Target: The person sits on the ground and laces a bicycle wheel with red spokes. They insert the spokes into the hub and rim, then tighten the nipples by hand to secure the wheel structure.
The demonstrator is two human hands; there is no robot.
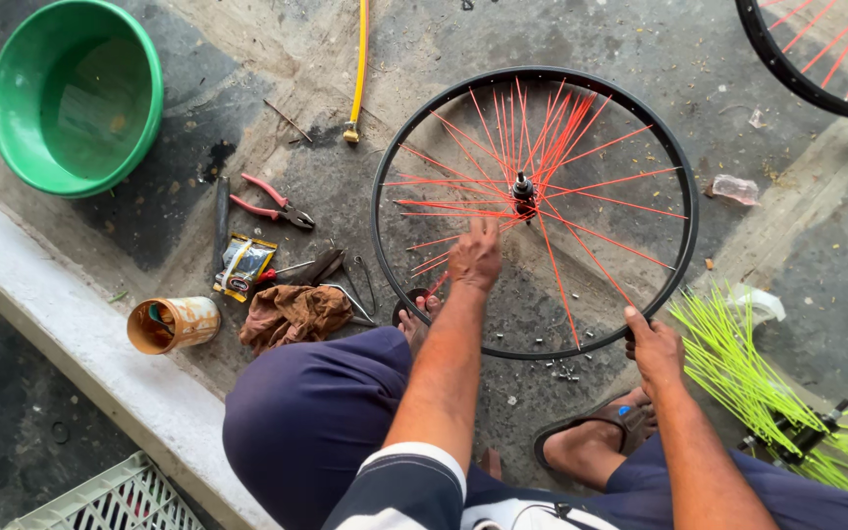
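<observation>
The wheel [534, 211] lay flat on the floor [247, 59], its orange spokes [601, 182] fanning from the hub [522, 188]. The left hand [474, 257] had its fingers loosely spread on the spokes beside the hub, while the right hand [656, 345] gripped the rim; lacing well probably called for holding that rim steady

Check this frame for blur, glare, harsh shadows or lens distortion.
Head view: even, soft daylight with no hard shadows or glare; the black rim and red spokes are sharp, the left hand and right hand unblurred; wide-angle stretch shows at the edges, around the green basin.
</observation>
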